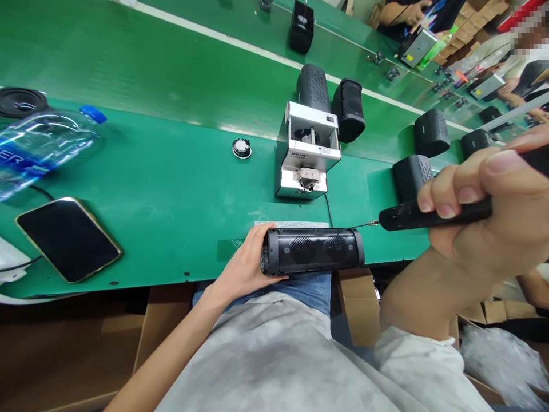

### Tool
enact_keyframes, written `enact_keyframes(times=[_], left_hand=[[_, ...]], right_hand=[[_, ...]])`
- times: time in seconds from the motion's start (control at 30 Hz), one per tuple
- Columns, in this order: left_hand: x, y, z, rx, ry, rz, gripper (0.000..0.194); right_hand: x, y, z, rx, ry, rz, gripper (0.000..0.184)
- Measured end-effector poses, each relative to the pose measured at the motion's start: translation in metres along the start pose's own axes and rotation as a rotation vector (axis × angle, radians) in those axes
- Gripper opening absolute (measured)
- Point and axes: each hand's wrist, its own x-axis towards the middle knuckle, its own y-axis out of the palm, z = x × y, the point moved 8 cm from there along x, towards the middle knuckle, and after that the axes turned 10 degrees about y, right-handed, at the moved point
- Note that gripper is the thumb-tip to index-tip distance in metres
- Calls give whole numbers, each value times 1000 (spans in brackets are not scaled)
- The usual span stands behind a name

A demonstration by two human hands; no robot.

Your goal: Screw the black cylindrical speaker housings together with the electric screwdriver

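My left hand (245, 264) grips the left end of a black cylindrical speaker (312, 251) that lies on its side at the near edge of the green bench (171, 189). My right hand (493, 206) is closed around a black electric screwdriver (429, 214). The screwdriver's thin bit points left, with its tip just above the speaker's right end.
A silver screw feeder (307, 153) stands right behind the speaker. Several black speakers (348, 109) sit on the conveyor behind it. A phone (68, 238), a water bottle (40, 143) and a small round part (242, 148) lie at the left. Other people's hands (510, 86) work at the far right.
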Motion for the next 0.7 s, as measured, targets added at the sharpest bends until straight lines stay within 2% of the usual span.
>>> enact_keyframes(times=[0.07,0.17,0.27,0.37,0.53,0.7], left_hand=[[0,0,0,-6,-11,3,115],[0,0,0,-20,-31,6,114],[1,-1,-2,-40,-28,-1,114],[2,-1,-2,-56,-37,7,110],[1,-1,-1,-70,-56,18,108],[1,-1,1,-55,-58,6,113]], right_hand=[[-3,4,-11,-11,-47,146,18],[-4,-1,-33,14,-62,291,22],[-5,-7,-43,47,-86,327,25],[-7,-2,-43,48,-96,392,24],[-8,-1,-38,43,-113,362,23],[-6,0,-44,75,-113,425,21]])
